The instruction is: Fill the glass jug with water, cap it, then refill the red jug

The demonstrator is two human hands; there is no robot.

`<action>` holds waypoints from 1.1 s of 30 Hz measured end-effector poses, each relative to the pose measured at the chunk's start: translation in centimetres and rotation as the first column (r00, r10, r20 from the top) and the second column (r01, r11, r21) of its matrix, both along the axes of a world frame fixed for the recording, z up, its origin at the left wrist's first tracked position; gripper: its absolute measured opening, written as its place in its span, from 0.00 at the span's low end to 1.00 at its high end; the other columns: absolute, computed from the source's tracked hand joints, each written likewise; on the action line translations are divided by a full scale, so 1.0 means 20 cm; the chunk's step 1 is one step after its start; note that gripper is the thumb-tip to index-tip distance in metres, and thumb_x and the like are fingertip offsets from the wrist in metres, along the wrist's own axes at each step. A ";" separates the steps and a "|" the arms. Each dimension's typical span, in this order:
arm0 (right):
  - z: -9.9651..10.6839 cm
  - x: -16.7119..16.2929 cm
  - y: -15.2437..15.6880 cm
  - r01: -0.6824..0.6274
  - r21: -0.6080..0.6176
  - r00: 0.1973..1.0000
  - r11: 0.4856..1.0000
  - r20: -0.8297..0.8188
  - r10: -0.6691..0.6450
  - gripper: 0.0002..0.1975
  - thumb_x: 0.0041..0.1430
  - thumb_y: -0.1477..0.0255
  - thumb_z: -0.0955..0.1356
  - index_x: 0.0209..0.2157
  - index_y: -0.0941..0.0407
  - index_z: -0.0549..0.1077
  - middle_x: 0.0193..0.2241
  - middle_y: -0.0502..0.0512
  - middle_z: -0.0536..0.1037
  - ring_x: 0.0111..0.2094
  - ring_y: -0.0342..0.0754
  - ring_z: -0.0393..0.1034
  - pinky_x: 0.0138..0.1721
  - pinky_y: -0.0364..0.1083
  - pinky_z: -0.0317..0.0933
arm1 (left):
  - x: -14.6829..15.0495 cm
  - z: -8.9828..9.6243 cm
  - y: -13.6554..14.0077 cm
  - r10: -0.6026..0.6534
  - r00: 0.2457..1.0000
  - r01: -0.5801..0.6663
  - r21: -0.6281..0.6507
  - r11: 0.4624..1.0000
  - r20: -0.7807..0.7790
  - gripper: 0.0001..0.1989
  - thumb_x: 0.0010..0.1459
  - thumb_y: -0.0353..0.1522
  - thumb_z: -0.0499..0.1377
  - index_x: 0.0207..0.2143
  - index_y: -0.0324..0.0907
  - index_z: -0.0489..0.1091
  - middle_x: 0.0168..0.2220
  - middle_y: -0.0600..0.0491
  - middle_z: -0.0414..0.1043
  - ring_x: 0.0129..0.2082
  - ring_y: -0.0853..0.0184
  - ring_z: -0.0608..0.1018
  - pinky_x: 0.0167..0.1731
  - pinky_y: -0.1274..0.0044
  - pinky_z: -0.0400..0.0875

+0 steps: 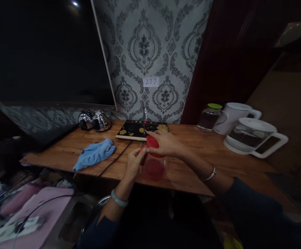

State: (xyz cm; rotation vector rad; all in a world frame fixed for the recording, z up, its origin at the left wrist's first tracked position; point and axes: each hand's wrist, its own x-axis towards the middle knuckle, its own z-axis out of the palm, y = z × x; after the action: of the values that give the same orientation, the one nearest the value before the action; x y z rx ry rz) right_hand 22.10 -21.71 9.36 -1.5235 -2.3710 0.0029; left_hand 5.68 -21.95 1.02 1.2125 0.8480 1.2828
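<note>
On table (pixel 204 152), hands (pixel 163 143) holding red object (pixel 154 142)

Wooden table (pixel 204 152) against the patterned wall. Back left there's two shiny kettles (pixel 95 121), next to them a black tray (pixel 134 130) with gold flowers. Blue cloth (pixel 95 153) lies crumpled near the front edge, a black cord (pixel 119 155) running past it. Right side has a glass jar (pixel 207 118) and two white kettles (pixel 254 136).

Dim, underexposed room; one small lamp glints at eleven o'clock. The desk (pixel 192 152) shows a faint red reflection. Edges bow with wide-angle distortion, and clutter at seven o'clock is smeared and blurred.
</note>
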 end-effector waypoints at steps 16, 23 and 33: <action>-0.05 0.01 0.06 -0.110 0.121 0.925 0.986 -0.351 0.147 0.22 0.52 0.61 0.69 0.48 0.55 0.69 0.45 0.58 0.71 0.47 0.55 0.62 0.50 0.54 0.57 | -0.02 -0.08 0.03 -0.035 0.999 0.036 -0.029 0.999 0.023 0.25 0.45 0.51 0.65 0.18 0.40 0.62 0.15 0.62 0.51 0.16 0.77 0.54 0.18 0.80 0.48; -0.05 0.09 0.08 -0.128 0.133 0.517 0.983 -0.837 0.181 0.22 0.53 0.57 0.67 0.47 0.52 0.70 0.47 0.55 0.74 0.48 0.54 0.67 0.50 0.53 0.61 | -0.01 -0.05 0.02 -0.032 0.999 0.033 -0.051 0.998 0.027 0.25 0.43 0.51 0.66 0.18 0.40 0.63 0.15 0.61 0.52 0.16 0.77 0.54 0.18 0.80 0.48; -0.56 0.54 0.07 -0.133 -0.157 -0.160 0.979 -0.971 -0.178 0.29 0.57 0.48 0.56 0.47 0.52 0.72 0.42 0.58 0.80 0.46 0.59 0.74 0.47 0.65 0.66 | -0.01 -0.08 -0.02 0.078 0.997 -0.078 0.021 0.997 -0.028 0.22 0.48 0.50 0.64 0.20 0.41 0.66 0.17 0.60 0.56 0.19 0.75 0.58 0.20 0.79 0.52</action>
State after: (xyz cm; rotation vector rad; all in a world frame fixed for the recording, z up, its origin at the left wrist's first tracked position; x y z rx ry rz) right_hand 32.93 -20.31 -1.75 -0.8342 -0.8963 1.0972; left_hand 5.52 -22.36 -0.56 1.2267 0.9127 1.3426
